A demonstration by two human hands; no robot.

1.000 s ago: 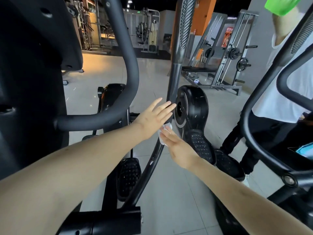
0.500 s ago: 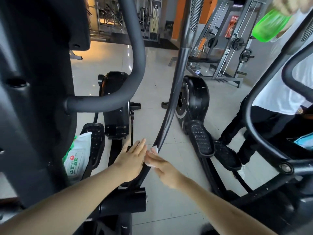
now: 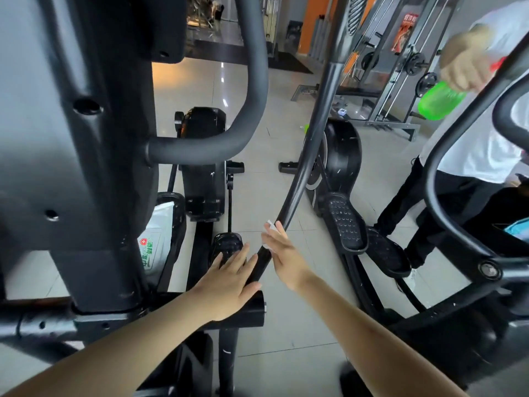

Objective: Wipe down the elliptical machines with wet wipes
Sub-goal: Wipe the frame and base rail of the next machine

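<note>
A black curved swing arm (image 3: 303,167) of the elliptical machine runs from the top of the view down to its pivot near my hands. My right hand (image 3: 282,255) presses a small white wet wipe (image 3: 270,225) against the right side of the arm's lower end with straight fingers. On the arm's left side, my left hand (image 3: 229,283) lies flat with straight fingers, just above the black pivot cylinder (image 3: 253,310). A white and green pack of wet wipes (image 3: 153,245) lies on the left pedal, partly hidden behind the machine's column.
The thick black column (image 3: 86,167) and a fixed handlebar (image 3: 229,133) fill the left. Black pedals (image 3: 343,222) and a flywheel housing (image 3: 340,156) sit to the right. A person in a white shirt (image 3: 472,144) holds a green bottle (image 3: 439,100) at right, behind another elliptical's arm (image 3: 446,156).
Both hands have slid down the swing arm from about mid-height to its lower end near the pivot, the wipe staying under my right hand. My view has tilted downward.
</note>
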